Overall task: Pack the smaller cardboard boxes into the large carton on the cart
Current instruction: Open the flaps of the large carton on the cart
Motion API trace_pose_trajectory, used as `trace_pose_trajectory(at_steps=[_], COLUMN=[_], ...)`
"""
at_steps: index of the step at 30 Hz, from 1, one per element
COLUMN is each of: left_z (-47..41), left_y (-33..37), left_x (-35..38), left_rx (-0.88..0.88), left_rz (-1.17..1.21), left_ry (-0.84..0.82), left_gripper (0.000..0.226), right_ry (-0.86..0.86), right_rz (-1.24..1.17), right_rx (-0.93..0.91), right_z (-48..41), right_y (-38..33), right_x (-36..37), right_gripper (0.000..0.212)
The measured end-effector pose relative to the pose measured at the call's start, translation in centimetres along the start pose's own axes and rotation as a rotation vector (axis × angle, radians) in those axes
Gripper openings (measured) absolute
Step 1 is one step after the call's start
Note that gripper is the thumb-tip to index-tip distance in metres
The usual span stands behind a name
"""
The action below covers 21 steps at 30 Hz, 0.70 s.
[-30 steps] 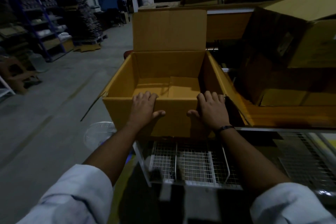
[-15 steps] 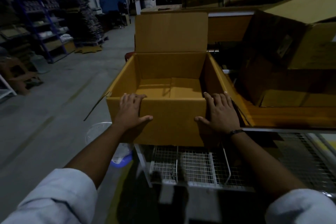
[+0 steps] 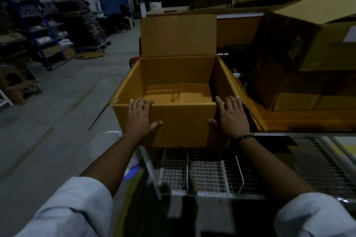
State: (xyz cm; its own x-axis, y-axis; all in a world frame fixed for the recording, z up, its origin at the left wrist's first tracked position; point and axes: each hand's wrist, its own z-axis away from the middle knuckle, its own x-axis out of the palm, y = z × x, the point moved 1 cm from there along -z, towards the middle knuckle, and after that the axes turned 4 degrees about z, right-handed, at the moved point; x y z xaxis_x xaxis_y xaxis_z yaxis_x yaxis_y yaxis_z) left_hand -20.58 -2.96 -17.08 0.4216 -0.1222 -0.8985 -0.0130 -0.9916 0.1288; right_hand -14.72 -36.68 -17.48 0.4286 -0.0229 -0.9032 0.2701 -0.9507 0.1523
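Large carton (image 3: 183,123) open-topped on wire-mesh cart (image 3: 206,171), interior bare, far flap upright, left and right flaps folded outward. Left hand (image 3: 139,118) flat against near wall at left end: 4 fingers hooked over top rim, thumb splayed along outer face. Right hand (image 3: 232,118) mirrored at right end, fingers over rim, thumb pointing inward; dark band (image 3: 243,137) at wrist. Both hands spread, pressed on cardboard, not closed round anything. Forearms extended, pale sleeves (image 3: 77,208) pushed to elbows. Just right of carton: wooden table (image 3: 300,121) stacked with more cardboard boxes (image 3: 317,48). Left: grey concrete floor (image 3: 48,121), blue shelving racks (image 3: 38,31), white fan (image 3: 104,140) at floor level. Lighting dim.
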Motion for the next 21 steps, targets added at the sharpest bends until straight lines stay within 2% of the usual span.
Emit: trace_pose_trajectory(at_steps=[9, 13, 21], left_z=[0.8, 0.8, 0.8], left_y=[-1.1, -0.7, -0.1], left_x=[-0.4, -0.3, 0.3], left_rx=[0.036, -0.001, -0.034], left_rz=[-0.022, -0.052, -0.025], left_ry=[-0.027, -0.031, 0.076], left_gripper=[0.116, 0.110, 0.092], right_ry=[-0.033, -0.040, 0.008], right_rz=[-0.042, -0.025, -0.046], right_rx=[-0.003, 0.021, 0.039], right_z=[0.7, 0.7, 0.7], right_y=[0.7, 0.4, 0.1], right_x=[-0.5, -0.5, -0.1], right_gripper=[0.103, 0.098, 0.086])
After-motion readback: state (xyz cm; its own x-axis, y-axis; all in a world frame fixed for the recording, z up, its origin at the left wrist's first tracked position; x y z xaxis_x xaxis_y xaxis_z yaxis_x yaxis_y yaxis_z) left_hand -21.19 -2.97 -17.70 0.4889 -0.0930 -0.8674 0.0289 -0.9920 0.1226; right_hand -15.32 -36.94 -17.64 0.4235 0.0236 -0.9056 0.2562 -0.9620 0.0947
